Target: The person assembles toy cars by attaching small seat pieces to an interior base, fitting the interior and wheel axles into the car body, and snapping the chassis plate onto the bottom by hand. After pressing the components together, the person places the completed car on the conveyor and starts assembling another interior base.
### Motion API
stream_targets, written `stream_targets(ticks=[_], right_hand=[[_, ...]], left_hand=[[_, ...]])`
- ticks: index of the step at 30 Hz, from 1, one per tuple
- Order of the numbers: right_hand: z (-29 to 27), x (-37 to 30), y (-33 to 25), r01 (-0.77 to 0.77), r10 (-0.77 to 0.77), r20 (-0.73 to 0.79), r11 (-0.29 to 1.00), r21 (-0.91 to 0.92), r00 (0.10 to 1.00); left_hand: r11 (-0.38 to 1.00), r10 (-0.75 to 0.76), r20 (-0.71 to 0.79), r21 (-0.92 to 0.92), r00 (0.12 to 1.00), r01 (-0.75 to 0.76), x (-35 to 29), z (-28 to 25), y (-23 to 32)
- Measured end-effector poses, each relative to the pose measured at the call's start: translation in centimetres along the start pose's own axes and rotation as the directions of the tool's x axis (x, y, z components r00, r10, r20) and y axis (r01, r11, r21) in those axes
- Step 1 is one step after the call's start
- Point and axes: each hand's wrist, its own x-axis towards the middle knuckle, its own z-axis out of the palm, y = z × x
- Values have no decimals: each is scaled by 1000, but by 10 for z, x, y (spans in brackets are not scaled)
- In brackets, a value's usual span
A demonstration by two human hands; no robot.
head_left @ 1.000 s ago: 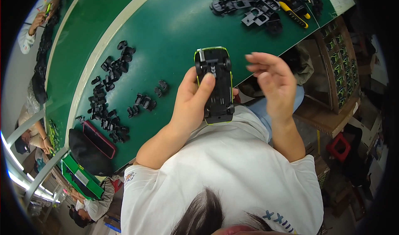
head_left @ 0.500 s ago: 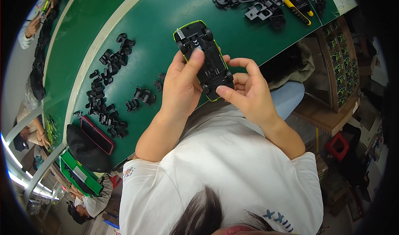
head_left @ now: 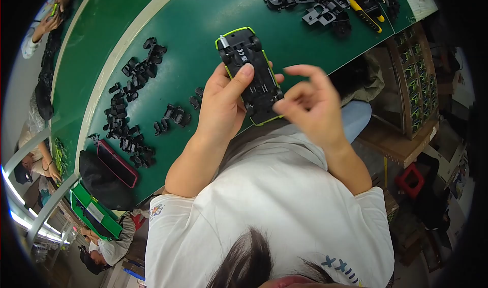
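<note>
A toy car point(head_left: 254, 82) is held underside up, its black base and wheels showing and a lime-green body edge around it. My left hand point(head_left: 223, 97) grips it along its left side, thumb pressed on the base and fingers behind. Just right of the car's lower end is my right hand point(head_left: 312, 102), blurred by motion. Its index finger is raised and apart from the thumb, and the thumb tip lies by the lower right wheel. Whether that thumb touches the wheel I cannot tell.
Small black plastic parts point(head_left: 119, 115) lie on the green table point(head_left: 203, 28) at left, near a red-edged phone point(head_left: 117, 163) and a black cap point(head_left: 101, 181). Far right are black car bases point(head_left: 325, 8) and a yellow-handled tool point(head_left: 363, 16). A wooden rack point(head_left: 406, 84) stands at right.
My right hand has let go of the car's lower end and shifted right and slightly up. The car stays in my left hand, moved slightly.
</note>
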Motion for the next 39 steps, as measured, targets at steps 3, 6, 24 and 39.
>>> stream_targets(ticks=[3, 6, 24, 39], right_hand=[[-30, 9, -13, 343, -343, 33, 939, -18, 939], [-20, 22, -21, 447, -444, 109, 895, -5, 890], [-68, -1, 4, 402, -409, 460, 908, 118, 788], [-30, -8, -8, 376, -358, 287, 927, -7, 888]], left_hand=[[996, -79, 69, -25, 995, 80, -6, 4, 2], [985, -126, 133, -102, 983, 140, -7, 8, -1], [997, -72, 26, -19, 997, 73, 1, -3, 8], [1000, -29, 10, 9, 1000, 29, -1, -3, 6]])
